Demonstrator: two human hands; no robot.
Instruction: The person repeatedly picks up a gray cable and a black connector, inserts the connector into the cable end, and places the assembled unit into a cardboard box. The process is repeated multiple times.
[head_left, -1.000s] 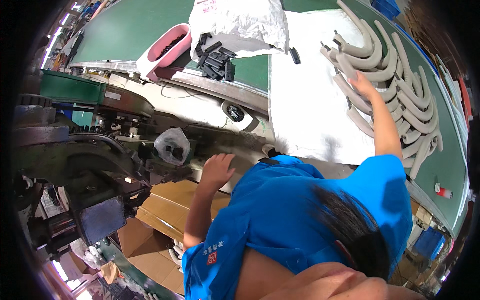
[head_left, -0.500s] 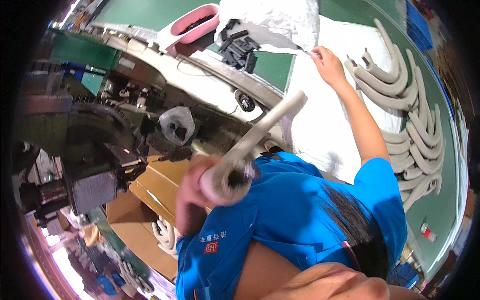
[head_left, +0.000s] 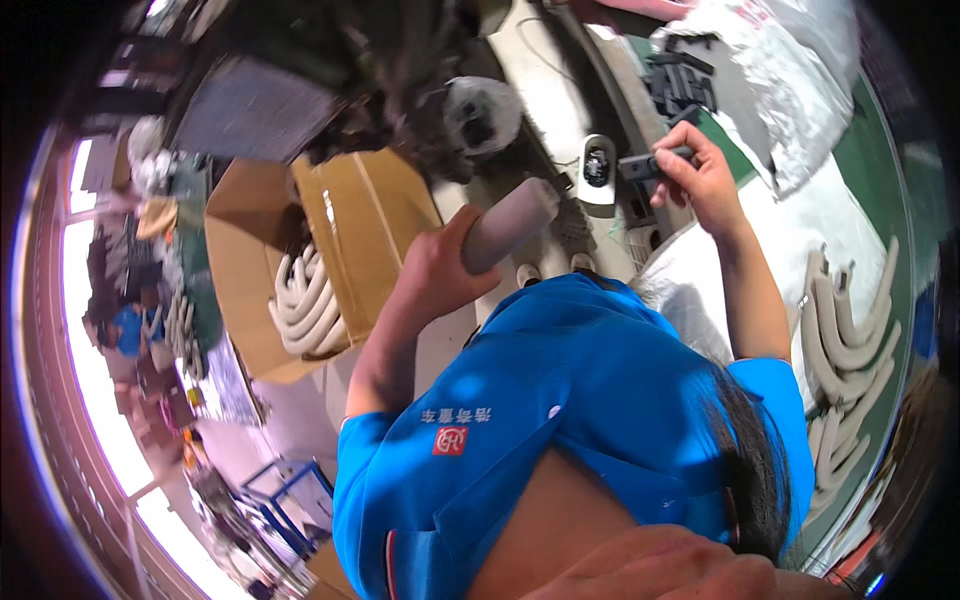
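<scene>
My left hand (head_left: 440, 262) is wrapped round a thick, pale grey foam-covered tube (head_left: 512, 225), seen nearly end on and slanting up to the right. In my right hand (head_left: 702, 178) a small flat black plastic piece (head_left: 645, 166) is pinched between thumb and fingers, its end pointing left. Just beyond that hand lies a pile of similar black pieces (head_left: 683, 82) beside a white plastic bag (head_left: 790, 95). The two hands are apart, and the tube and the black piece do not touch.
Curved foam tubes (head_left: 840, 335) lie on the green table (head_left: 880, 150) at right, beside a white sheet (head_left: 790, 215). An open cardboard box (head_left: 365, 215) holds more tubes at left. A dark machine (head_left: 255, 105) stands far left, a clear bag (head_left: 482, 115) near it. A white oval device (head_left: 597, 178) sits beyond.
My right hand has left the white sheet and now holds a black plastic piece near the pile. My left hand has turned the tube. The whole view has swung left.
</scene>
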